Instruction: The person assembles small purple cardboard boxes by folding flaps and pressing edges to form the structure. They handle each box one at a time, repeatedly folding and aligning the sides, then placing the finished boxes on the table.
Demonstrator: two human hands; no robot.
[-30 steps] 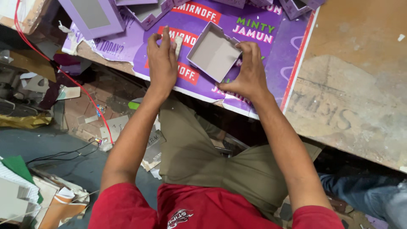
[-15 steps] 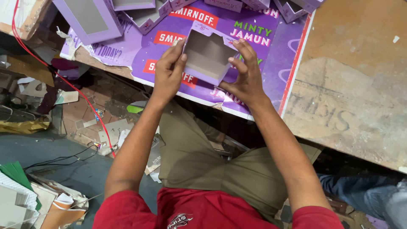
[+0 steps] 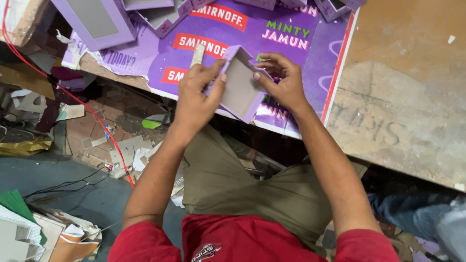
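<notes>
Purple card with a grey-brown unprinted inside makes up the small open box (image 3: 241, 87) you hold at the upper middle of the frame, tilted so its hollow faces you. Its walls already stand up from the base and the corners look folded in, so the shaping seems mostly done. One pale flap (image 3: 197, 54) sticks up at its left edge, not yet tucked or pressed down, and that looks like what is left.

Your left hand (image 3: 196, 94) wraps the box's left wall, thumb across the inside of the base and fingers closed behind it. Your right hand (image 3: 281, 80) pinches the right wall, its fingers curled over the rim with the thumb below. Both hands are closed on the box, and it hangs just above the surface, not resting flat.

Under it lies a large glossy purple printed sheet (image 3: 291, 29) with red and green lettering patches, smooth and slick. It overlaps a worn, scuffed brown wooden surface (image 3: 403, 82) at the right of the frame.

At the top edge sit several more purple card boxes (image 3: 92, 19) of the same kind, flat-walled with grey insides, apparently finished.

Lower left, the floor (image 3: 77, 165) is strewn with paper offcuts, crossed by a thin red cable (image 3: 87, 106).
</notes>
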